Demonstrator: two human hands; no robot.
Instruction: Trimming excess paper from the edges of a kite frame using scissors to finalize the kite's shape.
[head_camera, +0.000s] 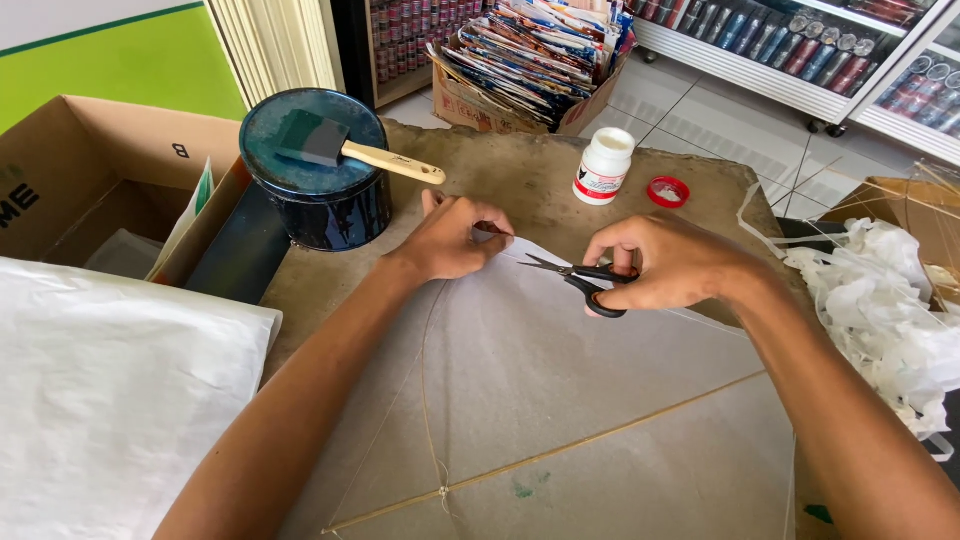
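Left hand (455, 240) pinches paper sheet (560, 400) corner; right hand (665, 265) grips scissors (580, 278), apparently open; glue bottle (605, 166), tin (318, 170) behind.

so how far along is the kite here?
Done: thin sticks are tied crosswise and lie on the translucent paper. In hand: left hand pinches the paper's top corner while right hand holds open scissors at it. Left: gluing seems pending; the glue bottle stands uncapped, its red cap beside it.

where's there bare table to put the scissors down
Bare table lies between the paint can and the glue bottle, and right of the red cap. The kite paper and both hands crowd the near side.
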